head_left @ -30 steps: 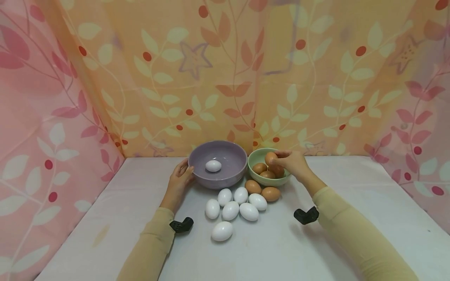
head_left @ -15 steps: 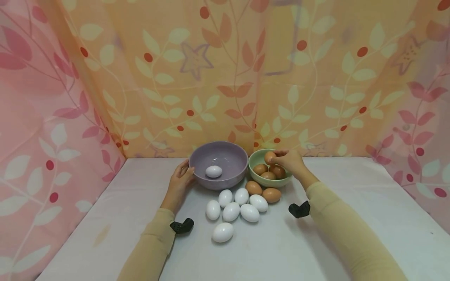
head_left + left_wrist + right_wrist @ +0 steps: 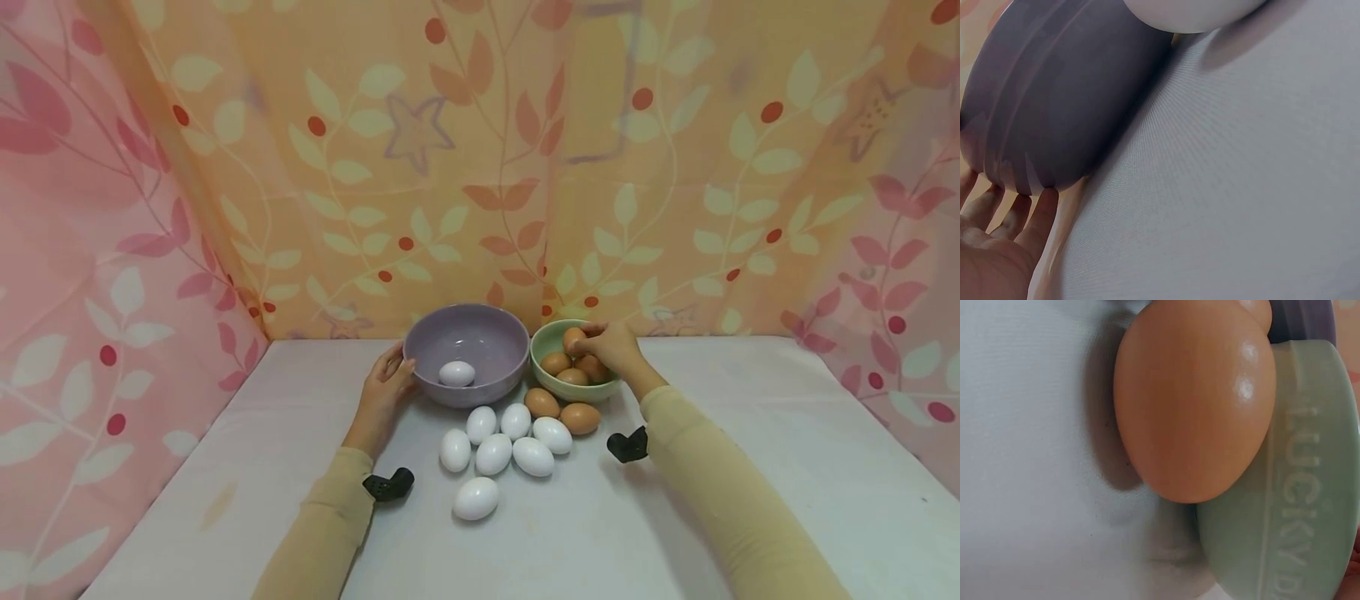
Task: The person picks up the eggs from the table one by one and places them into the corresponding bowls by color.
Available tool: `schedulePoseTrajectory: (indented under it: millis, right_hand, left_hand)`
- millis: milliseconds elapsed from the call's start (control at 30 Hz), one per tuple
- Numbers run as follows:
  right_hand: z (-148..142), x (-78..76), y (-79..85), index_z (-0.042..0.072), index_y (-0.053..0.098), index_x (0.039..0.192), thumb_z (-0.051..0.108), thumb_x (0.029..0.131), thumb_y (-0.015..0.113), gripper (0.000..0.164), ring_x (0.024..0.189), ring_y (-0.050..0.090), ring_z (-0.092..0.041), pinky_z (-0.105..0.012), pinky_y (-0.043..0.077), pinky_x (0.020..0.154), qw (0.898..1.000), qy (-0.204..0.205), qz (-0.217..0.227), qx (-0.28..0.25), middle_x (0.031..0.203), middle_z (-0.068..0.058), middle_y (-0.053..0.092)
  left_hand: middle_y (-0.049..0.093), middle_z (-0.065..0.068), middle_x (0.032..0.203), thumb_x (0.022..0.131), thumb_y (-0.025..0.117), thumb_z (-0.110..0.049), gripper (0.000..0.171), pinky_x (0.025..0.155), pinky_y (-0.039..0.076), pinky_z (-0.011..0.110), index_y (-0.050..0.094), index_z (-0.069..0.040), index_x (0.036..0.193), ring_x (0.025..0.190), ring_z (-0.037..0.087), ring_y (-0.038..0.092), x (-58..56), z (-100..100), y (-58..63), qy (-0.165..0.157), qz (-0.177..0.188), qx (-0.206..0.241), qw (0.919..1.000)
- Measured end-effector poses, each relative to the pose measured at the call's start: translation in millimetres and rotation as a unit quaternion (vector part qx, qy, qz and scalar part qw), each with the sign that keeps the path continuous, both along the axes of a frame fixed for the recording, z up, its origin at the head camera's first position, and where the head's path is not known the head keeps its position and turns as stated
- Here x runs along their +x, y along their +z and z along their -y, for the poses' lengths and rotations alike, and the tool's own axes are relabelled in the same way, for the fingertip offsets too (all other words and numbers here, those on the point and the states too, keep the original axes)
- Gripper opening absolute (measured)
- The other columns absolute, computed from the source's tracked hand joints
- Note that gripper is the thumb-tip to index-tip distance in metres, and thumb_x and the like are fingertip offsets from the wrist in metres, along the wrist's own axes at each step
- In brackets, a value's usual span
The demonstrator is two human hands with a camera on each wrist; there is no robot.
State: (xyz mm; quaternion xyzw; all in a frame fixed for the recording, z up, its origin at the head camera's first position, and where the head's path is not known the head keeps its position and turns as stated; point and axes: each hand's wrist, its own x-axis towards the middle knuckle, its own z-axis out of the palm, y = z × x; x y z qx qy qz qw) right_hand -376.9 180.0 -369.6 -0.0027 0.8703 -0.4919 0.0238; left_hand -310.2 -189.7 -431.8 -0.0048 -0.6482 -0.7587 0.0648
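Observation:
My left hand [image 3: 385, 392] rests its fingertips against the outer left side of a purple bowl [image 3: 491, 340]. In the left wrist view, several extended fingers [image 3: 1038, 222] touch the bowl's wall. One white egg [image 3: 457, 374] lies inside this bowl. My right hand [image 3: 617, 348] pinches a brown egg [image 3: 574, 341] over the smaller green bowl [image 3: 547, 337], where several other brown eggs [image 3: 556, 363] lie. The right wrist view shows lettering on the green bowl and a large brown egg [image 3: 1194, 400] on the table before it; the right fingers are mostly out of that view.
Several white eggs [image 3: 493, 454] lie grouped on the white table [image 3: 600, 533] in front of the bowls, one white egg [image 3: 476, 498] nearer than the others. Two brown eggs [image 3: 580, 418] sit beside the green bowl's front. A patterned curtain [image 3: 480, 167] stands behind both bowls.
The white egg in the purple bowl has rolled toward the near side. My right hand has shifted slightly left and lower with its brown egg. The left hand stays at the purple bowl.

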Motion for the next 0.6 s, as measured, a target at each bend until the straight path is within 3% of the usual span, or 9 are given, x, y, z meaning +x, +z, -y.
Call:
schedulePoseTrajectory:
  millis: [400, 600]
  right_hand:
    - [-0.5, -2.6, -4.2, -0.006, 0.058, 0.133, 0.018, 0.087, 0.076, 0.055, 0.131, 0.051, -0.039, -0.045, 0.043, 0.111, 0.998, 0.017, -0.01, 0.067, 0.137, -0.027, 0.058]
    - [1.7, -5.1, -4.1, -0.007, 0.058, 0.132, 0.018, 0.087, 0.076, 0.054, 0.13, 0.051, -0.039, -0.046, 0.043, 0.111, 0.997, 0.027, -0.01, 0.076, 0.135, -0.027, 0.058]
  left_hand:
    - [0.033, 0.009, 0.161, 0.101, 0.059, -0.022, 0.059, 0.092, 0.05, 0.017, 0.033, -0.012, 0.154, 0.141, 0.022, 0.041, 0.4, -0.2, -1.8, -0.002, 0.008, 0.004, 1.0]
    - [0.035, 0.009, 0.16, 0.1, 0.06, -0.021, 0.059, 0.091, 0.052, 0.018, 0.035, -0.012, 0.153, 0.139, 0.021, 0.044, 0.3, -0.2, -0.5, 0.0, 0.004, 0.014, 0.9999]
